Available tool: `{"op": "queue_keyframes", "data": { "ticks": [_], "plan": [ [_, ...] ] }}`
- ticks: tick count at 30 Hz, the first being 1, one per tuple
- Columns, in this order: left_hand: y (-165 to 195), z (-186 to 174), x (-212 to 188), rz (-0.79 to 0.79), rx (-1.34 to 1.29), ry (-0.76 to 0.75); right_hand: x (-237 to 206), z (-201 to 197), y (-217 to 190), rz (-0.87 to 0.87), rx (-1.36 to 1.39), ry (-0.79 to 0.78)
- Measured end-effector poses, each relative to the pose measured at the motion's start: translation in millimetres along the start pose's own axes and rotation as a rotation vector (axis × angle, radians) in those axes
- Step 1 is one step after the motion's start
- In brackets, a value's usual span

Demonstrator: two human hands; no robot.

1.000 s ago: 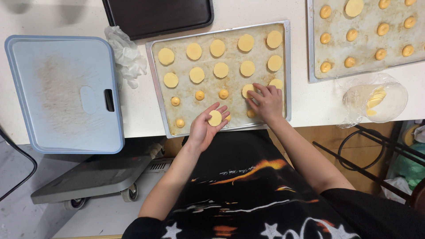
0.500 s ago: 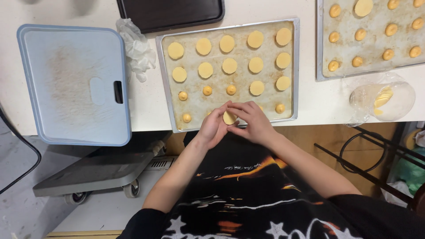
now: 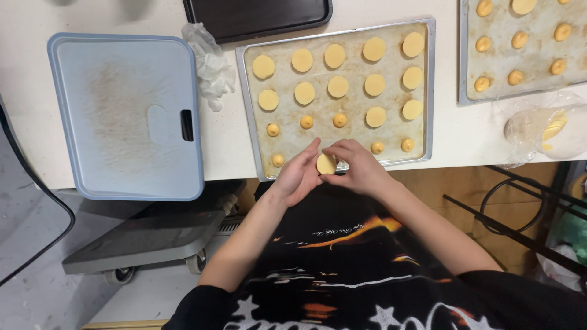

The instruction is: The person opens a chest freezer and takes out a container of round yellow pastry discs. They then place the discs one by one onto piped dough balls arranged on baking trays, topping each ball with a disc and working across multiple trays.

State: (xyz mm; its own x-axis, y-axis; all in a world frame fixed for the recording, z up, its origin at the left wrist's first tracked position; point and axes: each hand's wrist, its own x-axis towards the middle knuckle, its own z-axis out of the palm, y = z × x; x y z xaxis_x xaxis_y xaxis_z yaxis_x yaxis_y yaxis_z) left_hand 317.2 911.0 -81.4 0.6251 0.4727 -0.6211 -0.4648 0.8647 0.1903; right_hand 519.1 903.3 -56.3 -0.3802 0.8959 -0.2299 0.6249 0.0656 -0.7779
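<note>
Both hands, left (image 3: 296, 177) and right (image 3: 354, 166), pinched a flat dough disc (image 3: 325, 164) face-up over the baking tray's (image 3: 247, 110) near edge on the white counter (image 3: 226, 140).

Pale yellow flattened dough disc (image 3: 325, 164). Silver metal baking tray (image 3: 247, 104), liner beige with brown stains. Pale blue rectangular plastic board (image 3: 125, 116), brownish dusting at centre. Black apron (image 3: 342, 269), orange flame and white star print. Crumpled white glove (image 3: 211, 64).

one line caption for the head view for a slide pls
Both hands, left hand and right hand, pinch a yellow dough disc at the near edge of a lined baking tray.
</note>
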Motion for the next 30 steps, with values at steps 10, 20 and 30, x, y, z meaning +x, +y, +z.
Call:
{"op": "queue_keyframes", "data": {
  "ticks": [10,20,30],
  "plan": [
    [15.7,-4.0,-25.8,0.398,0.726,-0.044,7.6,21.1,20.1,0.343,1.321,0.05],
    [24.6,-2.0,-17.7,0.549,0.981,0.021,7.9,31.3,3.4,0.424,1.16,0.132],
    [27.3,-39.2,-13.9,0.378,0.621,0.071,8.6,26.1,46.3,0.482,0.58,0.403]
  ]
}}
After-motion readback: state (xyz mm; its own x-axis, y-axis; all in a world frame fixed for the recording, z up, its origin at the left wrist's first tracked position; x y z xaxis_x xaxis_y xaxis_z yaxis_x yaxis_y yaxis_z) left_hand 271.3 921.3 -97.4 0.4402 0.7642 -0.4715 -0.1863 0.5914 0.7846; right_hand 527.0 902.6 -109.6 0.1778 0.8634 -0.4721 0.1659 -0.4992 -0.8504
